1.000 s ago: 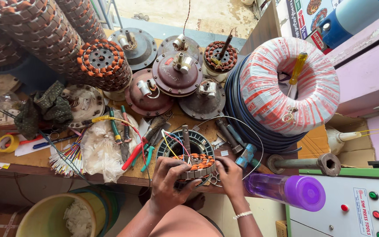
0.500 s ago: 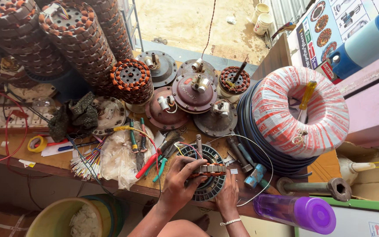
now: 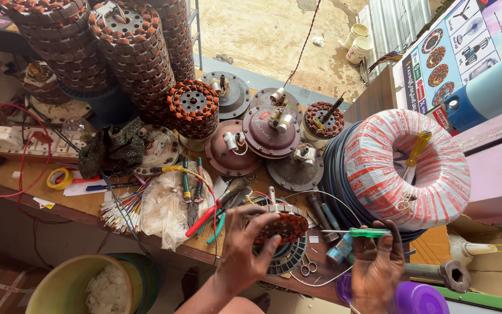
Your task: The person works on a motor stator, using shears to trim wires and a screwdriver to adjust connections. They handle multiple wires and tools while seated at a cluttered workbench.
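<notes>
My left hand [image 3: 245, 244] grips a round motor stator with copper windings [image 3: 283, 228], lifted and tilted above a grey round motor cover [image 3: 289, 260] on the wooden bench [image 3: 82, 203]. To its right, my right hand [image 3: 377, 268] holds a green-handled screwdriver [image 3: 362, 232] that lies level, with its thin metal shaft pointing left towards the stator. Small scissors [image 3: 307, 269] lie on the bench between my two hands.
Stacks of wound stators [image 3: 137, 55] stand at the back left. Motor covers [image 3: 274, 131] and a coil of red-and-white wire [image 3: 405, 171] fill the middle and right. Pliers [image 3: 196, 200], a plastic bag [image 3: 167, 209], a purple bottle [image 3: 416, 298] and a bucket [image 3: 65, 288] sit near.
My left hand has lifted the stator off the round cover and tilted it. My right hand has moved away to the right and now holds the green screwdriver.
</notes>
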